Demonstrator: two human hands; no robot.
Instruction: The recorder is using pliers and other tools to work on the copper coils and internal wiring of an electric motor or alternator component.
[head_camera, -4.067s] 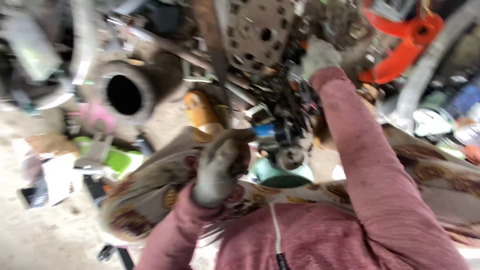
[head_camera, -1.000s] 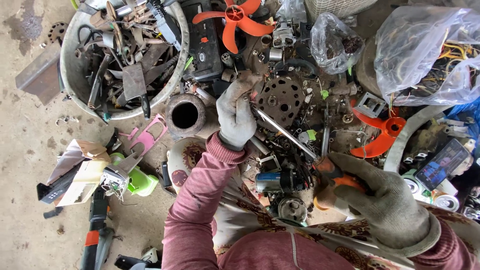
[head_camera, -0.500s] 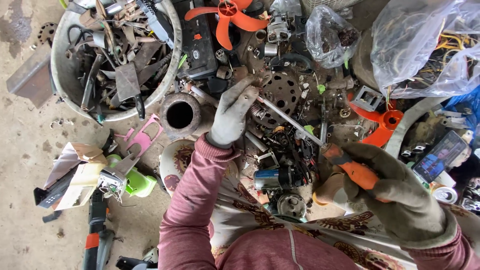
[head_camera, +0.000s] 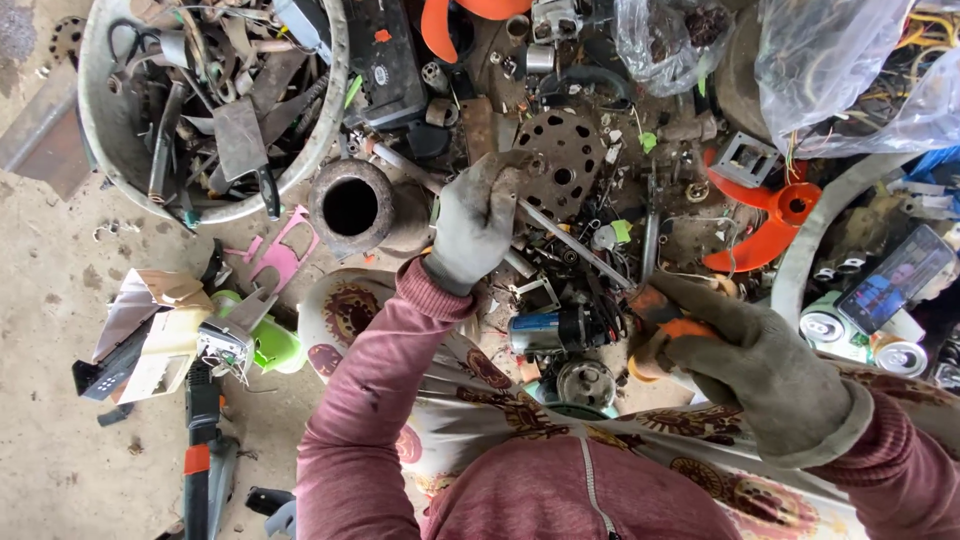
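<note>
Left hand (head_camera: 478, 222) clenched on the rod (head_camera: 575, 245); right hand (head_camera: 760, 375) grasping an orange-handled tool (head_camera: 668, 318). Steady the rod before applying the tool.

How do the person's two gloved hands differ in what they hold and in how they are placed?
The left hand reaches forward over the scrap pile and closes on a long thin metal rod; the right hand stays nearer the body, its grip on an orange-handled tool. The left hand shows its back, fingers curled down; the right hand lies sideways. Both wear dirty grey work gloves.
</note>
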